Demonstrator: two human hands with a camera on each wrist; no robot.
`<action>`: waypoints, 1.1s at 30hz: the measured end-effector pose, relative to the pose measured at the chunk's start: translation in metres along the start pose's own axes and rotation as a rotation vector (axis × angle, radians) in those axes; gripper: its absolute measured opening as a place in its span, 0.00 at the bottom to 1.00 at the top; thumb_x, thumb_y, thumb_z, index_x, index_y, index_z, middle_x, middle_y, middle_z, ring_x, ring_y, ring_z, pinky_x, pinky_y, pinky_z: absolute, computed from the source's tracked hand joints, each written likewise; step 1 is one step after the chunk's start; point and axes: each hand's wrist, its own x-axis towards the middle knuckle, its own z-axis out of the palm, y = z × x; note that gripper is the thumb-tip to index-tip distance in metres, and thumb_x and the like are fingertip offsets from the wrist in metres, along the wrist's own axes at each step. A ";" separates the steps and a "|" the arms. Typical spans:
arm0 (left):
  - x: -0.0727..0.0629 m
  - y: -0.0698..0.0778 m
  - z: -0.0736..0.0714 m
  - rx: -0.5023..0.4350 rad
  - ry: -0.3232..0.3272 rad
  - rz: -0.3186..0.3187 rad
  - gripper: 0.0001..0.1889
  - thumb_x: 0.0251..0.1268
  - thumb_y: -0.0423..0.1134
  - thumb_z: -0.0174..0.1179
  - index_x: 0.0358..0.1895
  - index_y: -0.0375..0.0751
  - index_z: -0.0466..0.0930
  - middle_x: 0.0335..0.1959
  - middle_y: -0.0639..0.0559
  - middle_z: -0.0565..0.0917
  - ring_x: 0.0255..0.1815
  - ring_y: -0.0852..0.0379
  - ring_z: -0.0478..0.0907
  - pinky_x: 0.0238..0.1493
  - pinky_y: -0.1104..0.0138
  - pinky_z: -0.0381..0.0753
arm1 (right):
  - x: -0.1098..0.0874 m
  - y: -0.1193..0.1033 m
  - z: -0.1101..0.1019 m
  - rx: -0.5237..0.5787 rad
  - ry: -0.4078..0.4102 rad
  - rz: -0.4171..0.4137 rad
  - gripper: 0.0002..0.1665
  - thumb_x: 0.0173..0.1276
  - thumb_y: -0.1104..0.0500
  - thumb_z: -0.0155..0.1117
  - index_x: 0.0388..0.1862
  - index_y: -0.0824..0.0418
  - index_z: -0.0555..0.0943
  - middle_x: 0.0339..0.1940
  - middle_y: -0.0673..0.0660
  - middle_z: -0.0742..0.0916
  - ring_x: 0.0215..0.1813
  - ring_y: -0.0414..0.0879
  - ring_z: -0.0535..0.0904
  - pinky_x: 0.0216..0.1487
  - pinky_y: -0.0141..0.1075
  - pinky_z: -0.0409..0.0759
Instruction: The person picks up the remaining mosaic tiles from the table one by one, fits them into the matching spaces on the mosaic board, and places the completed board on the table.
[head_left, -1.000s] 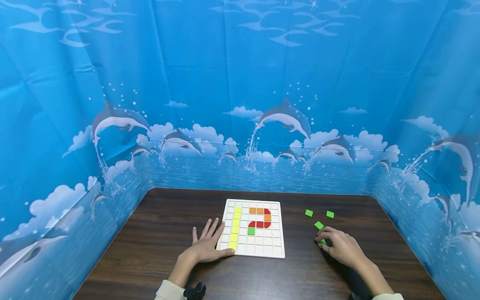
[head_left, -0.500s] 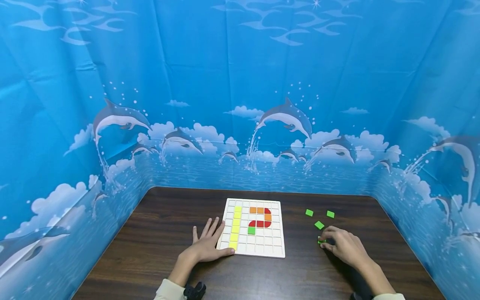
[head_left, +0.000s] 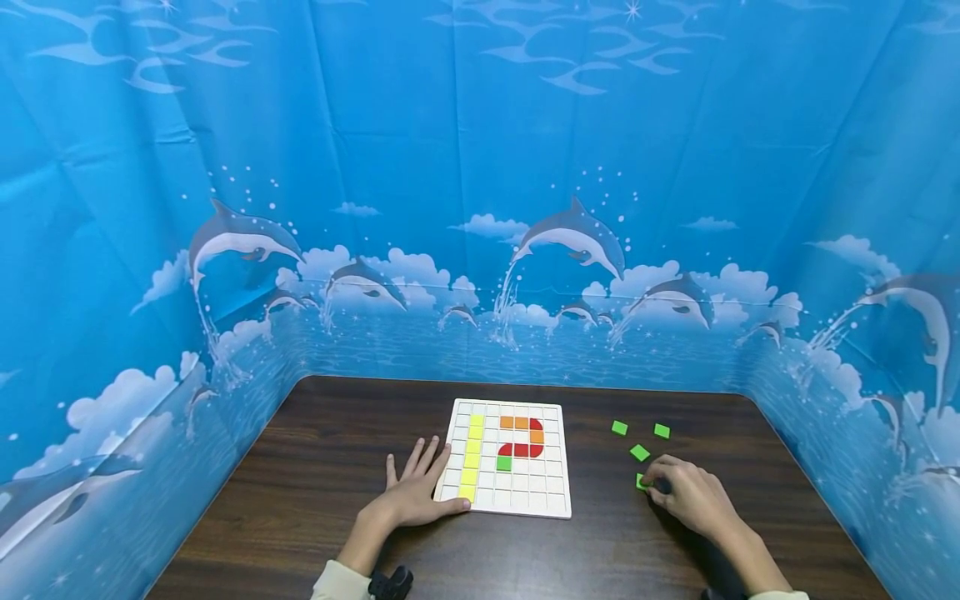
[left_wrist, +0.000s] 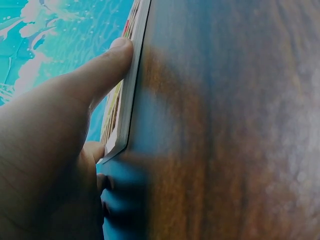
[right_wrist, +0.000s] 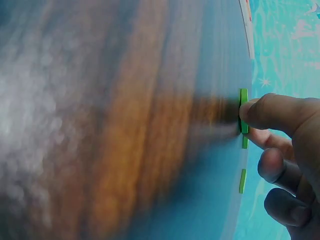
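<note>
The tabletop (head_left: pixel 547 558) was occupied, between the hands, by a white grid board (head_left: pixel 540 483). Its near edge was touched by the thumb of the left hand (head_left: pixel 412 497), whose fingers were spread. By the right hand (head_left: pixel 693 493), a green tile (head_left: pixel 641 482) was pinched; it was judged light, stiff and best taken by opposite edges. The thumb tip against it, indistinct from the head, was clearly shown from the right wrist.

The flat white board (head_left: pixel 538 483) has little squares. Yellow tiles (head_left: pixel 472 460) run down its left side. Orange tiles (head_left: pixel 507 422) and red tiles (head_left: pixel 522 451) make a bendy hook on its right half, with a green square (head_left: pixel 504 463) at one end. Four loose green tiles (head_left: pixel 640 452) sit right of the board; the right hand (head_left: pixel 690 496) pinches one.
</note>
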 end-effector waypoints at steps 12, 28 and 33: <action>-0.004 0.007 -0.006 -0.007 -0.019 -0.009 0.62 0.59 0.83 0.58 0.89 0.50 0.49 0.91 0.42 0.44 0.91 0.36 0.34 0.75 0.22 0.19 | 0.002 -0.003 0.003 0.058 -0.009 0.018 0.10 0.65 0.60 0.79 0.36 0.43 0.89 0.48 0.47 0.89 0.25 0.34 0.69 0.24 0.33 0.64; 0.005 -0.006 0.006 0.016 -0.007 -0.021 0.62 0.58 0.87 0.53 0.89 0.56 0.46 0.91 0.48 0.42 0.92 0.41 0.32 0.77 0.25 0.19 | 0.015 -0.023 0.008 0.094 0.072 -0.056 0.10 0.64 0.61 0.78 0.34 0.44 0.90 0.43 0.42 0.88 0.26 0.32 0.69 0.25 0.31 0.64; 0.001 -0.002 0.002 -0.003 0.007 0.000 0.61 0.59 0.84 0.57 0.89 0.53 0.50 0.91 0.44 0.45 0.91 0.38 0.34 0.75 0.22 0.20 | 0.019 -0.031 0.011 0.095 0.105 -0.091 0.09 0.63 0.61 0.79 0.34 0.44 0.91 0.44 0.40 0.88 0.34 0.35 0.79 0.26 0.29 0.67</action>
